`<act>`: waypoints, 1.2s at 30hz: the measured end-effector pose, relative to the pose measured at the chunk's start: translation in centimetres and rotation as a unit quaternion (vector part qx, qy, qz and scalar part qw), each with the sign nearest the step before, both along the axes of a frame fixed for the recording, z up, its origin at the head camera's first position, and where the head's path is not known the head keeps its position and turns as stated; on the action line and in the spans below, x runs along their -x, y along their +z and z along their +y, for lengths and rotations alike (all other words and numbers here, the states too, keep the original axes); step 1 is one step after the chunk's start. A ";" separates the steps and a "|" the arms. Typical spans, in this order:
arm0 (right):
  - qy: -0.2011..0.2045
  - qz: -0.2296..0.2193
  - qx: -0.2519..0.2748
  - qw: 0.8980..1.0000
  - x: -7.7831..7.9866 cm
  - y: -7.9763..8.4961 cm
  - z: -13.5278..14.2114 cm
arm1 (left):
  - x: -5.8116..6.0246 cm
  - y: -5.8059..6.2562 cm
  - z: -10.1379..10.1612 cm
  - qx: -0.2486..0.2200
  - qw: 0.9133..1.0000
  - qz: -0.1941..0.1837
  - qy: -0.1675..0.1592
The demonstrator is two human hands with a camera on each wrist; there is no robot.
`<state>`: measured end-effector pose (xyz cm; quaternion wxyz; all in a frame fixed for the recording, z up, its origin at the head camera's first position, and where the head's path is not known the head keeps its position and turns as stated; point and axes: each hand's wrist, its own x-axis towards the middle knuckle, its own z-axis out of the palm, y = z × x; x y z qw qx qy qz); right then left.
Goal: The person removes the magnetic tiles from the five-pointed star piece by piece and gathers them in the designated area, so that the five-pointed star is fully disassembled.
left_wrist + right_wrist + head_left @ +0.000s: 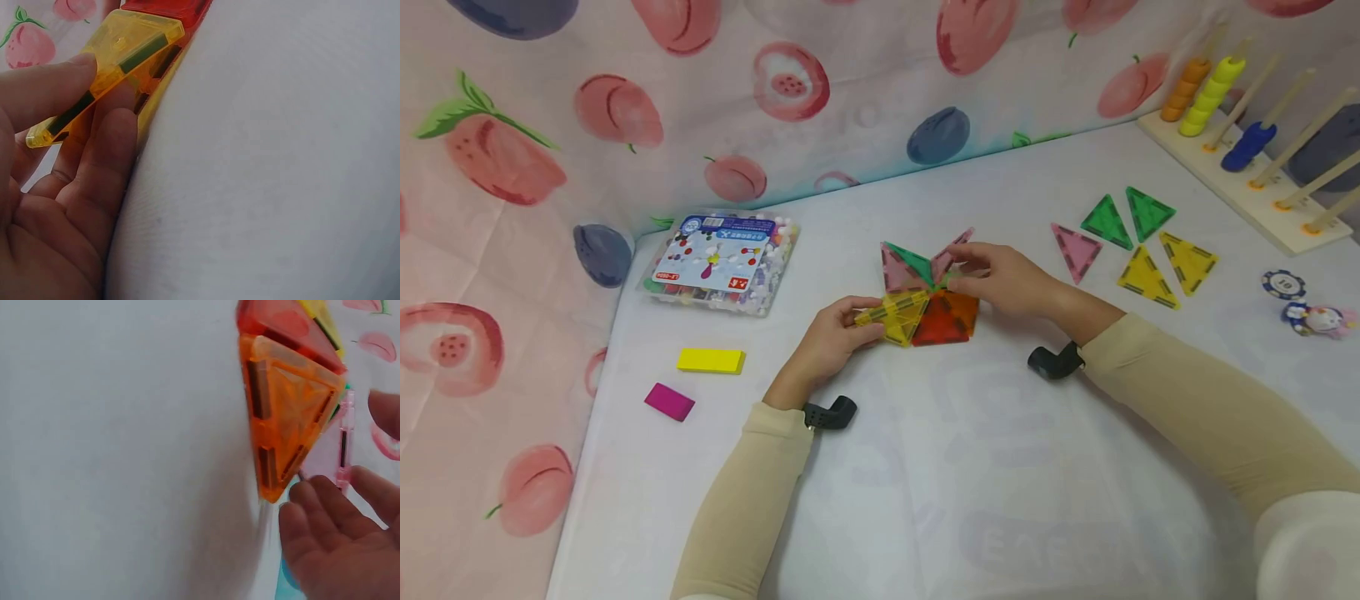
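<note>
At mid-table stands a cluster of see-through triangular magnetic tiles: red (942, 323), orange (294, 406), yellow, green (912, 262) and pink (898, 273), several tilted up. My left hand (829, 340) pinches a yellow triangular tile (147, 34) between thumb and fingers at the cluster's left side. Around the raised pink tile (345, 428) at the right, my right hand (1009, 277) has its thumb and fingers spread. In the right wrist view, its thumb (386, 412) stands apart from that tile; whether the fingertips touch it is unclear.
Loose pink (1077, 252), green (1107, 222) and yellow (1150, 279) triangles lie to the right. Behind them stands a wooden peg board (1262, 196) with beads. A bead box (718, 260), a yellow block (711, 361) and a magenta block (670, 402) lie left.
</note>
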<state>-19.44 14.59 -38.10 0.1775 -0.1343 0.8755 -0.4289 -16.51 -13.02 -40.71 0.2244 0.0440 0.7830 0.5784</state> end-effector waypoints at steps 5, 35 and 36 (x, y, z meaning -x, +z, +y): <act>-0.033 -0.014 0.007 0.999 0.4 -0.1 0.0 | -0.1 0.0 0.1 -0.001 1.000 0.007 -0.004; -0.114 0.004 -0.059 0.992 2.2 0.3 4.6 | 0.0 -0.1 -0.1 -0.007 1.000 0.008 -0.003; -0.102 -0.002 -0.077 0.992 2.1 0.4 5.1 | 0.0 -0.1 -0.1 -0.006 1.000 0.010 -0.003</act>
